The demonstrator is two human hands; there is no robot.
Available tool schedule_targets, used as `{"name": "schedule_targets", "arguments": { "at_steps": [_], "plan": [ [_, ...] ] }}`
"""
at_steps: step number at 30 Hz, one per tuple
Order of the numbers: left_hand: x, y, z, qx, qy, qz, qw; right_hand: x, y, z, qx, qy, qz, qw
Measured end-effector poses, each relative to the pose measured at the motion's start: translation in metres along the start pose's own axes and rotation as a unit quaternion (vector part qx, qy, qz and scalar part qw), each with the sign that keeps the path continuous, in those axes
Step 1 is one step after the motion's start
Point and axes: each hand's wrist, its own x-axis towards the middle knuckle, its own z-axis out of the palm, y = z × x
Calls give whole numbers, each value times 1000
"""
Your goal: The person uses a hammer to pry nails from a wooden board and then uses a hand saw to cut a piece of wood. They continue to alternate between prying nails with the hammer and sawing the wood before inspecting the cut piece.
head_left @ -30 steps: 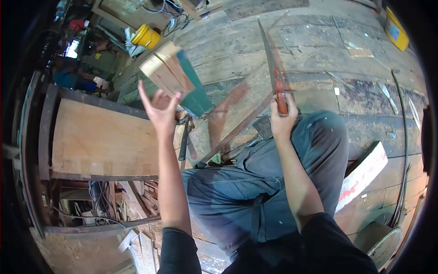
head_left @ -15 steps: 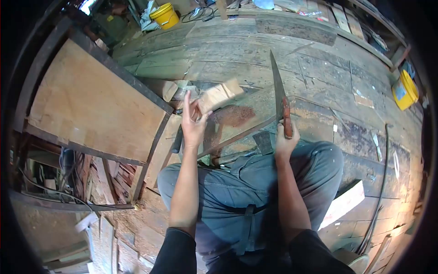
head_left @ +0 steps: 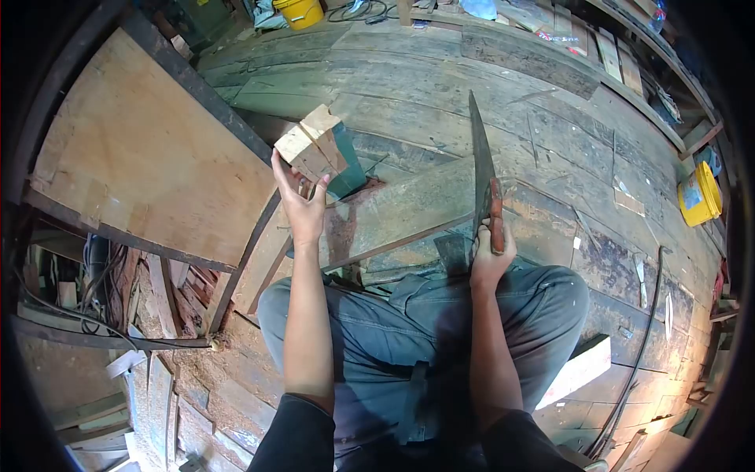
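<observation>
My left hand (head_left: 303,211) grips a block of wood (head_left: 311,149) from below, thumb on its near right side and fingers at the left. The block is tilted in the air; a dark line or groove crosses its pale faces, and a green surface shows at its right. In my right hand (head_left: 494,258) is a handsaw (head_left: 483,161), held by its reddish-brown wooden handle above my right knee. Its blade points up and away from me, apart from the block. A wide board (head_left: 417,197) lies on the floor in front of my crossed legs.
A framed plywood panel (head_left: 157,149) stands close on my left. Offcuts (head_left: 161,393) and sawdust lie below it. A yellow bucket (head_left: 700,195) is at the right, another yellow bucket (head_left: 299,11) at the back. A dark rod or hose (head_left: 649,346) runs along the right floor.
My left hand has moved left and turned the wood block, so different faces show. The saw stays in my right hand, almost unmoved. The view has shifted slightly.
</observation>
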Motion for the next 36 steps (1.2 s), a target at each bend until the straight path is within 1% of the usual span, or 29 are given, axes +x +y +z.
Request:
{"name": "schedule_targets", "arguments": {
  "at_steps": [2,3,6,7,8,9,12,13,14,16,18,19,20,21,23,24,25,27,29,30,31,32,33,34,35,36],
  "plan": [
    [4,-9,-8,58,12,43,997,3,9,0,-45,1,-94,995],
    [6,-13,-12,58,13,43,997,3,12,-1,-44,0,-95,995],
    [6,12,-14,65,34,89,993,2,11,0,-43,0,-94,995],
    [6,22,-17,64,38,92,993,1,9,-1,-34,2,-61,998],
    [7,29,-21,21,51,84,995,0,7,-2,-25,3,-28,999],
    [9,33,-27,-22,65,77,995,0,5,-3,-23,-2,-31,999],
    [12,22,-46,-9,79,80,994,0,6,-2,-15,-7,-17,1000],
    [13,25,-50,9,83,75,994,-2,4,0,-14,-13,-18,1000],
    [11,25,-49,-7,72,56,996,-3,0,1,-29,-15,-42,999],
    [9,33,-37,-48,66,76,994,-5,-3,2,-57,-23,-84,995],
    [7,49,-29,-70,48,94,992,-17,-30,9,-39,-37,-77,996],
    [7,48,-30,-71,53,94,992,-25,-46,12,-21,-45,-67,997],
    [8,47,-31,-62,46,91,993,-31,-57,13,26,-66,-48,996],
    [8,45,-32,-53,39,87,994,-36,-66,11,24,-70,-50,996],
    [7,45,-30,-51,55,85,994,-45,-91,11,90,-134,-89,983],
    [7,45,-30,-39,60,80,994,-52,-107,18,140,-145,-103,974],
    [5,45,-30,-27,65,74,995,-55,-113,17,133,-171,-140,966],
    [5,45,-30,-35,61,89,994,-76,-143,25,172,-214,-114,955],
    [6,46,-28,-65,70,77,992,-104,-161,29,153,-237,-77,956],
    [6,47,-28,-69,74,77,992,-116,-167,34,152,-259,-100,949],
    [6,48,-29,-103,69,56,991,-126,-170,39,151,-280,-123,940],
    [5,48,-29,-136,63,35,988,-131,-169,42,149,-284,-124,939],
    [3,47,-26,-139,66,35,987,-135,-168,45,130,-299,-151,933],
    [0,46,-21,-105,82,58,989,-138,-167,47,111,-314,-177,926],
    [-2,46,-17,-71,97,80,989,-139,-166,49,108,-316,-180,925],
    [-3,45,-17,-58,85,78,992,-141,-166,51,81,-311,-188,928]
  ]
}}
